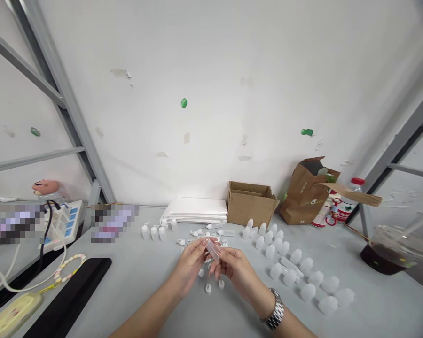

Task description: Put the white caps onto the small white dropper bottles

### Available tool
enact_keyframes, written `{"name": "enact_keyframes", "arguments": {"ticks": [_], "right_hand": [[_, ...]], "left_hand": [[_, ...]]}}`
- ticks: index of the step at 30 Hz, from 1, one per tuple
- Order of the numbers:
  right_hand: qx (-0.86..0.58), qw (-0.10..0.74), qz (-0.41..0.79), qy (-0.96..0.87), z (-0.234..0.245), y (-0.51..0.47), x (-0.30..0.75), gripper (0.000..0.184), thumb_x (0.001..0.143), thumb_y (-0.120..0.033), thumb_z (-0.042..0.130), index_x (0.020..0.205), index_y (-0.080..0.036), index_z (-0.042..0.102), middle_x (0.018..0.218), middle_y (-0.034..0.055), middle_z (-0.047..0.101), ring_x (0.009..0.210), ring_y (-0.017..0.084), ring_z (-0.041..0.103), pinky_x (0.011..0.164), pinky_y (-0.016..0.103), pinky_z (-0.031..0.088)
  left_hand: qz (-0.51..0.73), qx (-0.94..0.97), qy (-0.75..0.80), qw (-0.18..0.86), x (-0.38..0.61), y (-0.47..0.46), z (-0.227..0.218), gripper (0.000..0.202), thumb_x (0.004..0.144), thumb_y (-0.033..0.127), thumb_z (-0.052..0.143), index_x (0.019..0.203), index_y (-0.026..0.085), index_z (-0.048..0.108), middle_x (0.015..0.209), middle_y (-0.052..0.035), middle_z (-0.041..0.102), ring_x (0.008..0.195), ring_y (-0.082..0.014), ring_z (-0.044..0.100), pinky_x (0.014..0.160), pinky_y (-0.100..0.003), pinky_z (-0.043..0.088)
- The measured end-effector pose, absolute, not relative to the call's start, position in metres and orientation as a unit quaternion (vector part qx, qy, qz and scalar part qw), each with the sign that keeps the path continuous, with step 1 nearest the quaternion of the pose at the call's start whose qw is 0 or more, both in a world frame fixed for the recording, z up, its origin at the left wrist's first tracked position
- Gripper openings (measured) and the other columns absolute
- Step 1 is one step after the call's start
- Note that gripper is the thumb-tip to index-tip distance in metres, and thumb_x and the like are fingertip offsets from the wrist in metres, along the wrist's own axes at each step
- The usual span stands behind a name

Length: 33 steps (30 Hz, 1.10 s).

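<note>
No readable text or numbers, red-capped bottle's label (344,211) too small — pixelated patches (113,223) blurred

An open cardboard box (250,205) beside a brown paper bag (303,199), a plastic cup (391,251) farther right

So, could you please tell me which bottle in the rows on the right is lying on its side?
The white plastic bottle near the middle of the rows; it lies flat, while those around it look upright.
</note>
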State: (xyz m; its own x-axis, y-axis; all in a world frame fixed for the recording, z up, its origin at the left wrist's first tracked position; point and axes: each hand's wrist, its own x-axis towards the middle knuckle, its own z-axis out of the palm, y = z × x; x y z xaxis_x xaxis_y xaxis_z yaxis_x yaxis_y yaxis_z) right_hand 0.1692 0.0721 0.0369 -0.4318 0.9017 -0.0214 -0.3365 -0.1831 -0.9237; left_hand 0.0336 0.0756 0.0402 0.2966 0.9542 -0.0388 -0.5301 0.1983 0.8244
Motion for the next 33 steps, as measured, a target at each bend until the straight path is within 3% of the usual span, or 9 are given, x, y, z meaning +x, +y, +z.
{"name": "enact_keyframes", "arguments": {"ticks": [5,12,18,26,29,33], "right_hand": [[-0.29,0.437,0.718,-0.458,0.043,0.07,0.171,0.038,0.073,-0.048,0.057,0.066,-0.011,0.061,0.055,0.0059,0.063,0.045,0.01,0.051,0.049,0.022,0.037],[-0.313,0.458,0.656,-0.512,0.04,0.07,0.165,0.035,0.07,-0.047,0.061,0.066,-0.013,0.058,0.057,0.003,0.062,0.048,0.011,0.052,0.05,0.023,0.038],[-0.386,0.48,0.565,-0.55,0.035,0.068,0.162,0.033,0.072,-0.047,0.06,0.07,-0.014,0.058,0.056,-0.0008,0.057,0.049,0.01,0.051,0.052,0.023,0.04],[-0.386,0.474,0.568,-0.552,0.035,0.068,0.164,0.036,0.072,-0.05,0.058,0.064,-0.015,0.054,0.052,-0.0024,0.055,0.043,0.009,0.048,0.047,0.022,0.039],[-0.385,0.467,0.572,-0.553,0.037,0.07,0.165,0.038,0.071,-0.052,0.058,0.06,-0.016,0.052,0.049,-0.0027,0.054,0.042,0.009,0.047,0.046,0.022,0.038],[-0.383,0.469,0.564,-0.561,0.039,0.071,0.166,0.037,0.072,-0.052,0.057,0.061,-0.016,0.053,0.05,-0.0025,0.054,0.042,0.009,0.047,0.046,0.022,0.038]], "left_hand": [[0.497,0.376,0.258,0.739,0.033,0.075,0.042,0.027,0.077,0.036,0.055,0.093,0.015,0.063,0.063,-0.0009,0.054,0.052,-0.0114,0.051,0.052,-0.026,0.04],[0.502,0.344,0.285,0.741,0.031,0.077,0.043,0.033,0.077,0.036,0.056,0.098,0.013,0.064,0.088,-0.0119,0.066,0.076,-0.0183,0.059,0.062,-0.027,0.045],[0.51,0.345,0.288,0.734,0.033,0.078,0.036,0.038,0.076,0.035,0.057,0.109,0.014,0.059,0.105,-0.015,0.065,0.075,-0.0192,0.061,0.055,-0.027,0.045],[0.496,0.335,0.26,0.758,0.03,0.078,0.034,0.032,0.079,0.027,0.055,0.108,0.015,0.06,0.107,-0.013,0.064,0.095,-0.0215,0.058,0.074,-0.031,0.044],[0.491,0.331,0.258,0.764,0.03,0.077,0.036,0.03,0.079,0.027,0.054,0.106,0.015,0.061,0.106,-0.013,0.064,0.092,-0.0214,0.058,0.076,-0.032,0.043],[0.482,0.331,0.243,0.774,0.03,0.077,0.036,0.031,0.081,0.028,0.052,0.109,0.018,0.059,0.109,-0.0119,0.062,0.073,-0.0167,0.06,0.071,-0.033,0.042]]}}
